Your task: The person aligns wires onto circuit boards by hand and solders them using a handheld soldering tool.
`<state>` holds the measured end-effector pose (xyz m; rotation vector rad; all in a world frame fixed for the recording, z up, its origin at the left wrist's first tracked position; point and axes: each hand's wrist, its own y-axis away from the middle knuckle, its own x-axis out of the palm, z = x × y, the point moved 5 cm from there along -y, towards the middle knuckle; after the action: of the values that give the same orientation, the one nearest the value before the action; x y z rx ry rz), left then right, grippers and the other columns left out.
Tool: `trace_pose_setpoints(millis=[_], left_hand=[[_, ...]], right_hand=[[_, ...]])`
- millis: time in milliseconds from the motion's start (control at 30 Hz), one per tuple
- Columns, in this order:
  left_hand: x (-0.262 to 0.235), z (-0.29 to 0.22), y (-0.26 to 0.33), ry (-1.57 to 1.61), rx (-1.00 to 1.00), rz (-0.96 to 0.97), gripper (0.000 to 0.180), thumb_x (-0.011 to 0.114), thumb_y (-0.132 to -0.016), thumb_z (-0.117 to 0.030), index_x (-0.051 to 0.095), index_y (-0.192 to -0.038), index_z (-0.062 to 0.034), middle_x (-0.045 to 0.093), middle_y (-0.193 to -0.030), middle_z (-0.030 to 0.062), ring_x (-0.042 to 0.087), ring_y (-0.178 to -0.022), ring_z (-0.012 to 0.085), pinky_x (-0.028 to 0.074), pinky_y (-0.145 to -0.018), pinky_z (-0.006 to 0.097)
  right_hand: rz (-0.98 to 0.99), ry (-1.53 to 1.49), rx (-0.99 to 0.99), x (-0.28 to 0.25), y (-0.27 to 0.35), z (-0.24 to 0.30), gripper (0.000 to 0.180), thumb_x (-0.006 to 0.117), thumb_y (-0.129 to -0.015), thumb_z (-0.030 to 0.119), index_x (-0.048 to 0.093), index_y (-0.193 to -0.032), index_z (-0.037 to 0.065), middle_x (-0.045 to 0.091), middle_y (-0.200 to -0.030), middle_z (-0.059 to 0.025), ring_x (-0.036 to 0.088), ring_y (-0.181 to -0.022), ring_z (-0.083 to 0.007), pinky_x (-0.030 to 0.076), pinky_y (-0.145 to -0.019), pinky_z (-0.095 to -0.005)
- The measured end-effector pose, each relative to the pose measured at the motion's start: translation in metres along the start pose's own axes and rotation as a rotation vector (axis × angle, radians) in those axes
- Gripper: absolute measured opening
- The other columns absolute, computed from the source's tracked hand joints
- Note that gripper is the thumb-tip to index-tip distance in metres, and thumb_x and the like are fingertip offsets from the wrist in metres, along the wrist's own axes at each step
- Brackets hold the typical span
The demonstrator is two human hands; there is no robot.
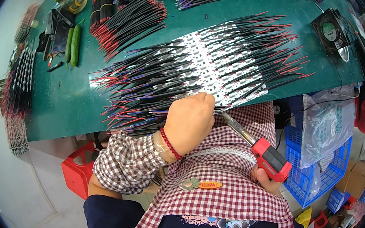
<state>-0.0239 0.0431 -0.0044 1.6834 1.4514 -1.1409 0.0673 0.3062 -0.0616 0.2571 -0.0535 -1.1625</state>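
My left hand, with a dark red bead bracelet at its wrist, is closed at the near edge of a white circuit board panel. Its fingertips are turned down, so what they pinch is hidden. Rows of black wires with red and blue ends stick out from both sides of the panel. My right hand is wrapped around the red and black handle of a soldering iron. The iron's metal barrel slants up to the panel's near edge, close to my left fingers; whether its tip touches is not plain.
Bundles of black wires with red ends lie at the back of the green table. Two cucumbers lie at left. A black fan stands at right. Below are blue crates and a red stool.
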Motion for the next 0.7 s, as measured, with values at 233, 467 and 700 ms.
trace_pose_setpoints(millis=[233, 467, 700], left_hand=[[0.0, -0.004, 0.001, -0.056, 0.006, 0.0, 0.005, 0.058, -0.071, -0.006, 0.055, -0.074, -0.0026, 0.059, -0.073, 0.0121, 0.062, -0.07, 0.0279, 0.051, -0.061, 0.038], [0.006, -0.002, -0.002, -0.02, 0.0, -0.016, 0.013, 0.06, -0.07, -0.01, 0.051, -0.072, -0.0005, 0.058, -0.074, 0.0134, 0.06, -0.069, 0.0322, 0.049, -0.061, 0.042], [0.004, -0.003, 0.0, -0.037, -0.003, -0.014, 0.013, 0.061, -0.069, -0.01, 0.052, -0.073, -0.0006, 0.058, -0.074, 0.0134, 0.06, -0.069, 0.0322, 0.049, -0.061, 0.042]], right_hand=[[-0.085, -0.098, 0.096, 0.0, 0.009, -0.004, 0.015, 0.067, -0.084, 0.013, 0.062, -0.093, 0.002, 0.062, -0.084, -0.0034, 0.057, -0.073, -0.0132, 0.047, -0.066, -0.0286], [-0.032, -0.15, 0.092, 0.003, 0.006, -0.003, 0.012, 0.065, -0.087, 0.011, 0.061, -0.093, 0.002, 0.06, -0.082, -0.0028, 0.056, -0.073, -0.0124, 0.046, -0.065, -0.0284], [-0.056, -0.273, 0.061, 0.004, 0.008, -0.002, 0.008, 0.062, -0.088, 0.009, 0.06, -0.091, 0.001, 0.059, -0.077, -0.002, 0.054, -0.069, -0.0118, 0.043, -0.062, -0.0278]])
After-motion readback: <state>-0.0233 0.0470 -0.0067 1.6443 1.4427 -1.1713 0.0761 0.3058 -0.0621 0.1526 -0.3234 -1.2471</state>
